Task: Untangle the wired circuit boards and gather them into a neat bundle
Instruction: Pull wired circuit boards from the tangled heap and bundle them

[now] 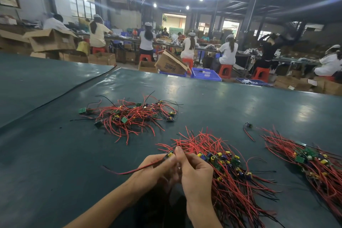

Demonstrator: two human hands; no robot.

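Both hands are up close at the bottom, working on one small circuit board (169,154). Left hand (159,169) pinches it between thumb and fingers, and its red-and-black wire tail (129,171) trails off left over the dark green table mat (55,153). Right hand (196,176) has its fingers curled, thumb and forefinger pinching the same board from the other side, right where the red wires start. Just right of that hand lies a combed-out bundle (235,177) of boards, wires running roughly one way. Second bundle (314,164) sits further right, with a lone board (248,125) between them, further back. Messy tangled pile (129,114) is farther out on the left, well apart. Other people sit on red stools (224,70) way in the back.
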